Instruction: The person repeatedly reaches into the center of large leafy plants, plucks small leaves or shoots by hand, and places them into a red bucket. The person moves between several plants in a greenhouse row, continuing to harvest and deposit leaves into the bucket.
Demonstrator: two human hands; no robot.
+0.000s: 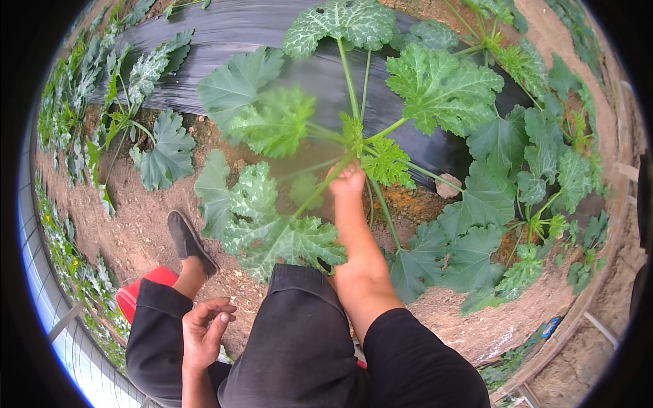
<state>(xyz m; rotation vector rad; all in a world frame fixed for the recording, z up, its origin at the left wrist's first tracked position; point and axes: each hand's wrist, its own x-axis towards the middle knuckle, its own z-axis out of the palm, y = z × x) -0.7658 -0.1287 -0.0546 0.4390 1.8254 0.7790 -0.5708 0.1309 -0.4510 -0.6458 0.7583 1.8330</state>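
Observation:
A large squash plant [353,133] with mottled, lobed leaves stands in front of me, and some of its leaves have holes. My right hand [349,176] reaches in at the base of its crown, under the leaf stalks. Its fingers are curled and partly hidden by a stalk, so what they touch cannot be told. My left hand [206,329] hangs over my left thigh with thumb and fingers bent, apart from each other, and nothing between them. A broad white-veined leaf [285,237] spreads just before my knee.
Black plastic mulch film [255,30] covers the bed beyond the plant. More squash plants grow at left [166,150] and right [535,219]. A stone [448,185] lies by the film's edge. Beside my shoe [186,239] is a red object [133,301]. Wooden framing [541,367] borders the right.

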